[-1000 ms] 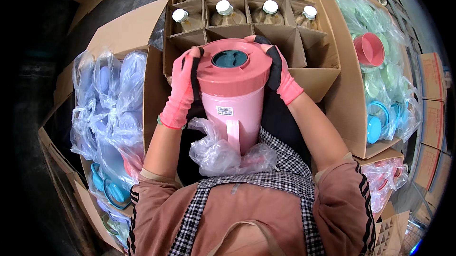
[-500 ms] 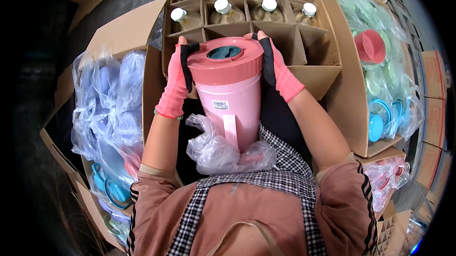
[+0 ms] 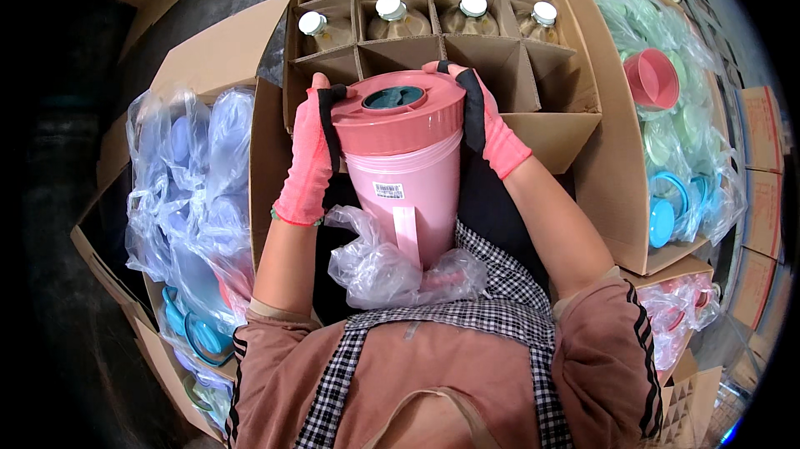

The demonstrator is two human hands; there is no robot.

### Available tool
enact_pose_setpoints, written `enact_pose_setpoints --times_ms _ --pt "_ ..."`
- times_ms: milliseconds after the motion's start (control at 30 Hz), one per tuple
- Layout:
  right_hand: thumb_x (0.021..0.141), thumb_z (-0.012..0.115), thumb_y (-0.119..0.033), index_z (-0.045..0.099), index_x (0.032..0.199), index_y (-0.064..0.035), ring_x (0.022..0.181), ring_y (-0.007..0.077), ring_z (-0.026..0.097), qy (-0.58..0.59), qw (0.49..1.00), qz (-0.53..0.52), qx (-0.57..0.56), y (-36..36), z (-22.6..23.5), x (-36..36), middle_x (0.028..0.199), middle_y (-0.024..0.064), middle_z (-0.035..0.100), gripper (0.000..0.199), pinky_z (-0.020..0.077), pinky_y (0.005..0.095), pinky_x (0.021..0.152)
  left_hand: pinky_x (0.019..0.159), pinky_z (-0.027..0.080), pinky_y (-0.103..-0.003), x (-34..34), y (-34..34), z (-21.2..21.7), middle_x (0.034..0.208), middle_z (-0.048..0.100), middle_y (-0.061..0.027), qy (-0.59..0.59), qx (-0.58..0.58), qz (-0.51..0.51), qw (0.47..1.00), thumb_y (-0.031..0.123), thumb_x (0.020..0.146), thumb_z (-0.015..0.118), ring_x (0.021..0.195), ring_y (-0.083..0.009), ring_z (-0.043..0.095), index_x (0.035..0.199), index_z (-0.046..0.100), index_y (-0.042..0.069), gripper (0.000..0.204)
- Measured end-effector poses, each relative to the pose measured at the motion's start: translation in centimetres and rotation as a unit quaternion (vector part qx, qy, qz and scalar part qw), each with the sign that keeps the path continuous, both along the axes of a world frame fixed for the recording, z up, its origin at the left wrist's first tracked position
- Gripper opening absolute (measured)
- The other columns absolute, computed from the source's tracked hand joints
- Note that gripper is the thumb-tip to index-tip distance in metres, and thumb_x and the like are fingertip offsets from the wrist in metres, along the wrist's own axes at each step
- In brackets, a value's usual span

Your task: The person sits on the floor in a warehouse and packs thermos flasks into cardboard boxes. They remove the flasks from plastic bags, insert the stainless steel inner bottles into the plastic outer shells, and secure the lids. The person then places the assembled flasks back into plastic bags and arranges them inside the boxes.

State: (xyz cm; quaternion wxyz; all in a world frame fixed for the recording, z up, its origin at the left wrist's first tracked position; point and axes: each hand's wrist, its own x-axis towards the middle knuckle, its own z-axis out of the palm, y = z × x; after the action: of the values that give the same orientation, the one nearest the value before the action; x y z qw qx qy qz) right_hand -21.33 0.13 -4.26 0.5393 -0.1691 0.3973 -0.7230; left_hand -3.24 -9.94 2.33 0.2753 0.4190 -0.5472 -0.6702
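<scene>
Spreading across the upper middle, a partitioned brown cardboard box (image 3: 554, 139) stands open. Between it and the person's body, a tall pale-pink plastic jug (image 3: 435, 199) is at the lap, a crumpled clear plastic bag (image 3: 367, 272) gathered about its lower end. A round darker-pink plastic lid (image 3: 429, 134) tops the jug. The pink-and-black-gloved left hand (image 3: 315, 136) and right hand (image 3: 485, 120) curve around opposite sides of the lid, clasping it. A round dark-teal plastic insert (image 3: 393, 98) sits in its top; a small white rectangular label (image 3: 388, 190) marks the jug's side.
</scene>
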Motion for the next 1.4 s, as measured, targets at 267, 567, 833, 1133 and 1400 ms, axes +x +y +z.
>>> enact_pose_setpoints --times_ms 267,567,833,1133,1400 --pt "0.090 0.039 -0.027 0.045 0.116 0.0005 0.106 0.0178 0.045 0.182 0.982 -0.033 -0.036 2.3 0.6 0.8 0.114 0.0099 0.049 0.039 0.0328 0.0283 0.093 0.085 0.038 -0.029 1.7 0.6 -1.1 0.102 0.055 -0.0122 0.050 -0.038 -0.069 0.996 0.039 0.089 0.038 0.095 -0.0181 0.051 0.104 0.055 -0.004 0.048" --pt "0.058 0.074 -0.031 0.048 0.107 -0.0009 0.099 0.0356 0.048 0.732 0.663 0.051 -0.144 5.8 6.7 -1.4 0.106 0.0171 0.049 0.063 0.0408 0.0395 0.086 0.097 0.031 -0.044 3.7 -0.4 1.7 0.109 0.054 -0.0163 -0.019 -0.527 -0.314 0.790 0.043 0.059 0.074 0.109 -0.0328 0.047 0.106 0.049 -0.003 0.070" --pt "0.060 0.073 -0.031 0.050 0.094 0.0004 0.087 0.0341 0.051 0.773 0.618 0.031 -0.137 6.1 7.5 -1.0 0.094 0.0158 0.051 0.052 0.0441 0.0390 0.077 0.097 0.031 -0.045 4.5 -0.2 1.1 0.108 0.054 -0.0174 -0.072 -0.581 -0.307 0.750 0.028 0.054 0.080 0.104 -0.0354 0.049 0.112 0.044 0.000 0.073" --pt "0.086 0.044 -0.048 0.050 0.106 -0.0009 0.090 0.0141 0.053 -0.125 0.975 0.177 -0.052 -0.8 2.1 -1.6 0.099 0.0040 0.058 0.052 0.0391 0.0256 0.085 0.094 0.029 -0.045 1.0 6.5 2.0 0.117 0.043 -0.0243 -0.101 -0.466 -0.057 0.877 0.014 0.077 0.052 0.110 -0.0416 0.036 0.098 0.054 -0.002 0.026" --pt "0.083 0.055 -0.025 0.044 0.117 -0.0002 0.114 0.0282 0.041 0.408 0.912 -0.028 0.039 4.3 4.7 1.8 0.124 0.0150 0.041 0.043 0.0310 0.0323 0.096 0.097 0.031 -0.029 2.5 0.3 0.2 0.118 0.049 -0.0119 0.105 -0.183 -0.190 0.959 0.019 0.086 0.042 0.113 -0.0203 0.042 0.120 0.043 -0.003 0.040"
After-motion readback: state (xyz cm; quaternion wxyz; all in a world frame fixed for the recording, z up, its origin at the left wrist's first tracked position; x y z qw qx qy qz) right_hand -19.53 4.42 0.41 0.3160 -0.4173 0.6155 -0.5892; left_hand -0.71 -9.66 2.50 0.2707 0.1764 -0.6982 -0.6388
